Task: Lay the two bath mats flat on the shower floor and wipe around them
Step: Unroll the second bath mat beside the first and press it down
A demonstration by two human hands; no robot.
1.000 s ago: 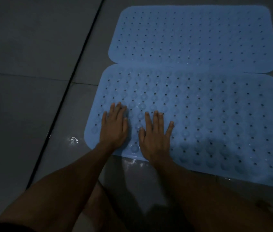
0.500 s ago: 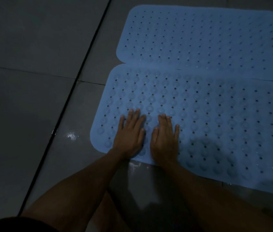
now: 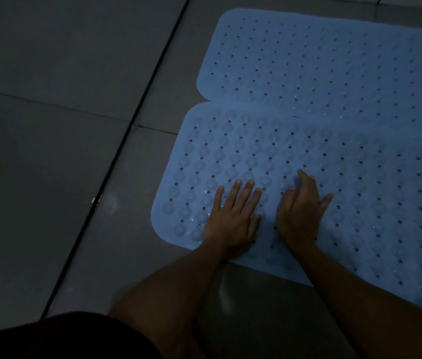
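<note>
Two light blue bath mats with rows of small holes lie flat on the dark tiled floor, side by side. The far mat [image 3: 334,63] touches the near mat [image 3: 360,190] along their long edges. My left hand [image 3: 233,218] rests palm down on the near mat close to its front left corner, fingers spread. My right hand [image 3: 300,211] presses flat on the same mat just to the right, fingers closer together. Neither hand holds anything. The mats' right ends run out of view.
Dark grey floor tiles [image 3: 49,60] surround the mats, crossed by a dark groove [image 3: 127,141] running diagonally left of them. Wet glints [image 3: 106,200] show beside the groove. My knee in dark shorts [image 3: 62,335] fills the bottom left.
Both hands slid to the right and slightly forward across the near mat, and drew closer together. The view shifted left, so the mats now sit further right in frame.
</note>
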